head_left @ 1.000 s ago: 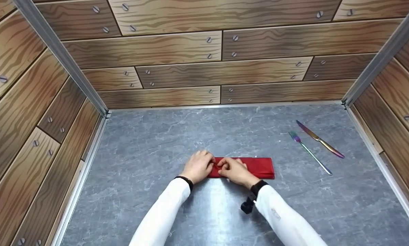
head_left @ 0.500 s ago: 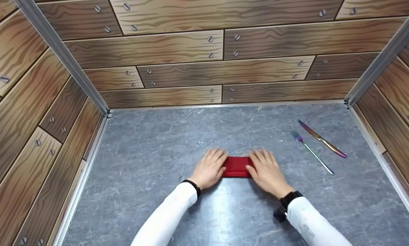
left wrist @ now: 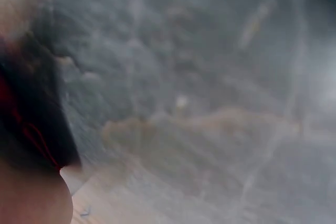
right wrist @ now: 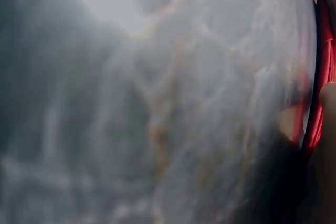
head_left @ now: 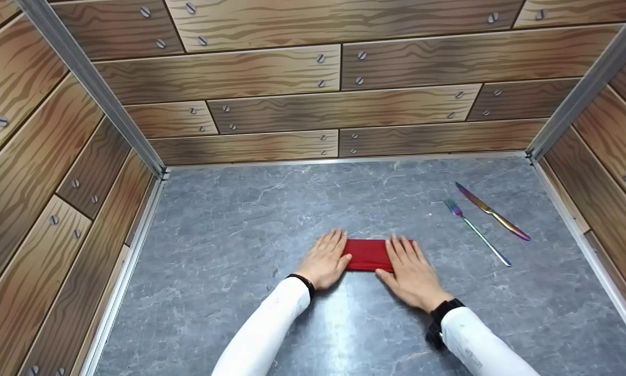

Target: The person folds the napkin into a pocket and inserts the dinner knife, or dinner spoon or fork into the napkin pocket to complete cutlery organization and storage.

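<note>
A red cloth (head_left: 368, 255), folded into a flat narrow strip, lies on the grey marbled tabletop. Over its left end rests my left hand (head_left: 324, 261), with fingers straight and pointing away from me. My right hand (head_left: 409, 271) lies flat on the right part of the cloth, fingers extended, thumb near the front edge. Both ends of the cloth are partly hidden under the hands. In the right wrist view, layered red folds of the cloth (right wrist: 326, 61) show at the right edge. Only a dark, blurred bit of red appears in the left wrist view.
To the right on the tabletop (head_left: 229, 224) lie a rainbow-coloured fork (head_left: 477, 232) and a rainbow-coloured knife (head_left: 493, 211), side by side and slanted. Wood-patterned walls (head_left: 271, 115) with metal edging enclose the table at the back, left and right.
A second ago both hands had bent fingers working at the cloth's left part. The right hand has since moved right, and both hands now lie flat on the cloth with straight fingers.
</note>
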Demonstrator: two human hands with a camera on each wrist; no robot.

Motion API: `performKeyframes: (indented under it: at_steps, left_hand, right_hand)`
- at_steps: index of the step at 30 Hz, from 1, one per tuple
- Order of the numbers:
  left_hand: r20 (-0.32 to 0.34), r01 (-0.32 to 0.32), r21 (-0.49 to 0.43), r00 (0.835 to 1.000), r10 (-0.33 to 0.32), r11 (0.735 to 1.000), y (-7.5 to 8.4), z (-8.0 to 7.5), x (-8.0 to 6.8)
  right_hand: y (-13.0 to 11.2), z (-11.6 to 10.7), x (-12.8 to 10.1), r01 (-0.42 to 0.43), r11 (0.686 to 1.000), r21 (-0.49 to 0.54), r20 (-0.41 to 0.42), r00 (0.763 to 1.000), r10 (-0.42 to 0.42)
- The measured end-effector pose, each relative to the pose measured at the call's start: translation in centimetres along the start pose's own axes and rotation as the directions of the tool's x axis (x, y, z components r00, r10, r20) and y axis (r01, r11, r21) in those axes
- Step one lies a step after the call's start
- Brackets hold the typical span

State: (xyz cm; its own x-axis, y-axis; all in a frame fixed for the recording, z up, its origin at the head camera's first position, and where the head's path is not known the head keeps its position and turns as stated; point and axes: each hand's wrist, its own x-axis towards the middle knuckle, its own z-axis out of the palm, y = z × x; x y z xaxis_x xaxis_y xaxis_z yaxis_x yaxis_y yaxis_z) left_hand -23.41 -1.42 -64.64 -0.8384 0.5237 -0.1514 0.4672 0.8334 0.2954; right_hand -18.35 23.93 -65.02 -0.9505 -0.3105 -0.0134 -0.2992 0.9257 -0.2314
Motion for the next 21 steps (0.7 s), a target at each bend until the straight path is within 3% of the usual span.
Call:
performKeyframes:
  at_steps: [9,15,21]
  left_hand:
    - [-0.014,0.040,0.061,0.999,-0.039,0.997,0.30,0.21,0.14]
    - [-0.043,0.034,0.142,0.999,-0.029,0.989,0.46,0.32,-0.16]
    - [-0.057,0.061,0.165,0.997,-0.052,0.984,0.69,0.62,-0.44]
  right_hand:
    - [0.18,0.31,0.02,0.000,1.000,-0.011,0.015,1.000,0.000]
    - [0.14,0.22,0.08,-0.013,0.999,0.033,0.033,0.999,0.012]
    - [0.12,0.22,0.16,-0.041,0.997,0.071,0.030,0.999,0.039]
